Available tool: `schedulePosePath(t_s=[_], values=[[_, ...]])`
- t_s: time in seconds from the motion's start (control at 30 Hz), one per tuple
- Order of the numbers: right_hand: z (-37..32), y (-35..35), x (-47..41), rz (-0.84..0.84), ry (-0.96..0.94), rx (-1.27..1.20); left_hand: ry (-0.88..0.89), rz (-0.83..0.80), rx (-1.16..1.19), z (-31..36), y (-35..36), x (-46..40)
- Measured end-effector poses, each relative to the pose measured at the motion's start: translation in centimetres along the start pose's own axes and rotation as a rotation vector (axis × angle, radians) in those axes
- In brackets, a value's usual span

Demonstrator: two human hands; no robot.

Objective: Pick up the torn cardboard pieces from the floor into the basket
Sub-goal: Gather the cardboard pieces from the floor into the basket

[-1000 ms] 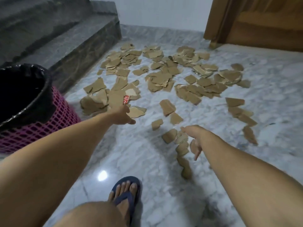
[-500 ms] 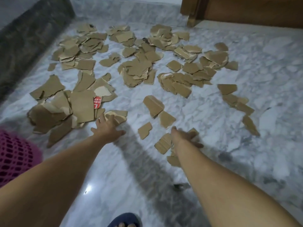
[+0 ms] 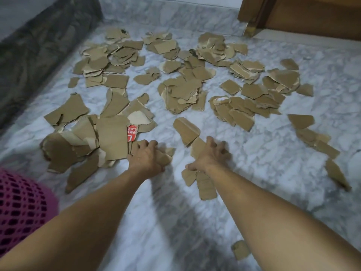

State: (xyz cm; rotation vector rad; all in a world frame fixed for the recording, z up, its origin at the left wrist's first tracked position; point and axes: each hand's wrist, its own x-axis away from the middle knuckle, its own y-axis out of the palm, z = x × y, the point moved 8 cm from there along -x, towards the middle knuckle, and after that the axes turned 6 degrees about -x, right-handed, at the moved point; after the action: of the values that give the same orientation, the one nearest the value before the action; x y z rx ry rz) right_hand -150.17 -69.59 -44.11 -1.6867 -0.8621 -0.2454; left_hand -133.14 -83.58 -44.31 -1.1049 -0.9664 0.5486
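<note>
Several torn brown cardboard pieces (image 3: 181, 92) lie scattered over the marble floor (image 3: 273, 153), thickest at the far middle and in a heap at the left (image 3: 109, 137). My left hand (image 3: 145, 157) is closed around a cardboard piece (image 3: 165, 158) at the near edge of that heap. My right hand (image 3: 210, 155) presses down on another piece (image 3: 197, 146) with its fingers spread and curling; whether it grips is unclear. More pieces (image 3: 205, 184) lie under my right wrist. The pink mesh basket (image 3: 21, 208) shows at the lower left edge.
A dark stone step (image 3: 39, 45) borders the floor on the left. A wooden door and its frame (image 3: 293, 14) stand at the far right. One stray piece (image 3: 240, 250) lies close to me beside my right forearm.
Both hands have moved forward and down onto the floor. The left has closed on a piece near the heap; the right has landed on a piece. The view tilted down, showing less of the basket.
</note>
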Motion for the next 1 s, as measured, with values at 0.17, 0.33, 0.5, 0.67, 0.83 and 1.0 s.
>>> schedulePosePath(t_s=[0.17,0.33,0.5,0.67,0.83,1.0], values=[[-1.5,0.6,-0.1,-0.009,-0.155,0.203,0.035,-0.064,0.033,-0.3,0.8,-0.7],[-1.3,0.0,0.2,-0.020,-0.142,0.177,0.075,0.124,0.074,1.4,-1.4,-0.3],[-1.7,-0.3,0.3,-0.030,-0.200,0.123,0.236,0.191,0.102,4.9,-5.3,-2.5],[-1.1,-0.4,0.1,-0.005,-0.219,0.048,0.435,0.037,0.005,10.4,-5.1,-5.6],[-1.1,-0.1,-0.8,-0.017,-0.201,0.080,0.494,-0.140,-0.190,11.5,-2.7,-8.6],[-1.3,0.1,-1.3,-0.010,-0.216,0.120,0.519,-0.020,-0.273,11.2,-2.9,-8.8]])
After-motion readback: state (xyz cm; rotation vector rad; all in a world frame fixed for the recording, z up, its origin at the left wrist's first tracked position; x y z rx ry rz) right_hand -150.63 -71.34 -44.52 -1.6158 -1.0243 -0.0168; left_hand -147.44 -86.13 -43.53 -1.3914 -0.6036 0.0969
